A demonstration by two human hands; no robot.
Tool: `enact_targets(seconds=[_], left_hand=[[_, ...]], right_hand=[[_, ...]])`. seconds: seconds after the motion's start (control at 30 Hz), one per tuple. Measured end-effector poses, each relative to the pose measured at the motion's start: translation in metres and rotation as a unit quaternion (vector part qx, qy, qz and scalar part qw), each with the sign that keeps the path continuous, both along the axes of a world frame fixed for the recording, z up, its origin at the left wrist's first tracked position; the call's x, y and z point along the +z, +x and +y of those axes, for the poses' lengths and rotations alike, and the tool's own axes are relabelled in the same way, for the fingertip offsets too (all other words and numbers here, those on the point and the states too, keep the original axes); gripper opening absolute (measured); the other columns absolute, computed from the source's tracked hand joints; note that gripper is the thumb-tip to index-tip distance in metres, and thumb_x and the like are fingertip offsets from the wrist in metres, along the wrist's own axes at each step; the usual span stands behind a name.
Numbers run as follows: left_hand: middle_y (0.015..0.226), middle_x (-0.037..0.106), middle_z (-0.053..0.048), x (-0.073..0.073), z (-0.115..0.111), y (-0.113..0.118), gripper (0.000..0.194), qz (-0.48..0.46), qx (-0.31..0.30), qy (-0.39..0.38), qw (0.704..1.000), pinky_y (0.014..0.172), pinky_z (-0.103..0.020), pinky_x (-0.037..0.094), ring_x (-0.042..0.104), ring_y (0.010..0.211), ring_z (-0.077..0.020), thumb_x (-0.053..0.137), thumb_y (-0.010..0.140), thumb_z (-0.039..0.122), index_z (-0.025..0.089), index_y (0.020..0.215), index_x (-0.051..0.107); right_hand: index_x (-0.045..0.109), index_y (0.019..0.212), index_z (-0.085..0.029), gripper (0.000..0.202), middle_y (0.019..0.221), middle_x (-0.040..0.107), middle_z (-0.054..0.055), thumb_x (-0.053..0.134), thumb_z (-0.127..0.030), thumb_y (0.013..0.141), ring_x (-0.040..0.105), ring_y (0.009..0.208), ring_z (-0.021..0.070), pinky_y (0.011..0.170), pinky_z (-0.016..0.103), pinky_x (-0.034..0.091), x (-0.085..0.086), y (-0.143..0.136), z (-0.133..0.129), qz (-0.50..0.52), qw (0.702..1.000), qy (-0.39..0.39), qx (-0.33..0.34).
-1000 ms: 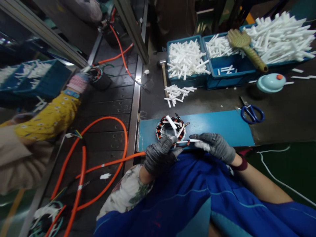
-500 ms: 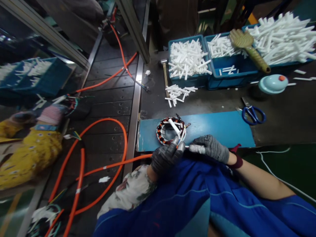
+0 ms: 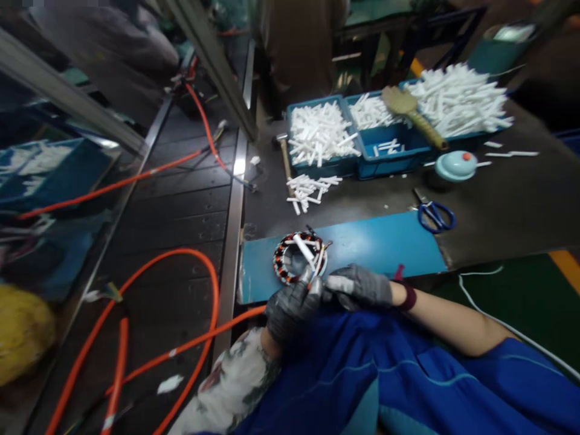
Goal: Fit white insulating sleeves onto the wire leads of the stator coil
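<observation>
Down at the near edge of the blue mat (image 3: 385,244), a wound stator ring (image 3: 296,261) lies flat, its copper coils banded red, black and white. Both hands wear grey knit gloves. The left hand (image 3: 292,305) sits just below the ring, fingers curled together and pinching the white sleeved wires (image 3: 317,266) that trail off the ring's near side. The right hand (image 3: 360,288) lies beside it, fingertips pressed together toward the same wires — whether they actually grip one is too blurred to tell. A white tube (image 3: 302,249) rests slantwise across the ring's opening.

Farther back on the dark bench stand blue bins (image 3: 342,164) heaped with white sleeves, a loose pile of sleeves (image 3: 310,185) in front of them, and a hammer (image 3: 284,158) beside that pile. A brush (image 3: 410,115) lies across the bins — a teal lidded cup (image 3: 455,165) and blue-handled scissors (image 3: 435,214) sit to the right. Orange cable (image 3: 181,290) loops over the conveyor on the left.
</observation>
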State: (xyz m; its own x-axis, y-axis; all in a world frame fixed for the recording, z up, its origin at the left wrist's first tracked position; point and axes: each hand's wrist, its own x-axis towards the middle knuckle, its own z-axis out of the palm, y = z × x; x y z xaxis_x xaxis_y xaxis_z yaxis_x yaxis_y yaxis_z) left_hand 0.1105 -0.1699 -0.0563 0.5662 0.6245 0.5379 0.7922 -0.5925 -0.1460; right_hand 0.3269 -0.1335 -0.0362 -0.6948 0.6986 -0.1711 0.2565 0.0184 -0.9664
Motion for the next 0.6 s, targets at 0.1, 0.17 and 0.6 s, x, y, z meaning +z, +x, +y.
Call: enact_targets(seconds=[0.1, 0.17, 0.6], left_hand=[[0.088, 0.079, -0.010, 0.003, 0.005, -0.002, 0.021, -0.006, -0.012, 0.044, 0.999, 0.052, -0.032, 0.045, 0.068, 0.057, -0.0210, 0.057, 0.087, 0.011, 0.021, 0.104, 0.065], [0.092, 0.080, -0.011, 0.005, 0.008, -0.003, 0.020, -0.009, -0.016, 0.045, 0.999, 0.053, -0.032, 0.047, 0.070, 0.060, -0.0214, 0.060, 0.087, 0.013, 0.020, 0.106, 0.064], [0.096, 0.080, -0.012, 0.003, 0.021, -0.016, 0.034, -0.164, 0.032, -0.084, 0.982, 0.062, -0.035, 0.062, 0.077, 0.073, -0.0270, 0.055, 0.090, 0.026, 0.018, 0.122, 0.061]], right_hand=[[0.073, 0.087, -0.014, 0.070, 0.044, 0.053, -0.004, 0.023, -0.062, 0.105, 0.051, 0.041, 0.0098, 0.052, 0.023, 0.048, 0.003, -0.013, 0.001, 0.020, 0.995, -0.096, -0.007], [0.073, 0.082, -0.016, 0.065, 0.051, 0.061, -0.003, 0.031, -0.061, 0.104, 0.057, 0.046, 0.0097, 0.053, 0.021, 0.050, 0.010, -0.008, 0.008, -0.018, 1.000, -0.001, -0.025], [0.066, 0.078, 0.002, 0.012, 0.124, 0.066, 0.030, 0.063, -0.010, 0.081, 0.061, 0.121, 0.0201, 0.107, 0.043, 0.034, 0.053, 0.263, 0.207, -0.271, 0.604, 0.263, -0.702]])
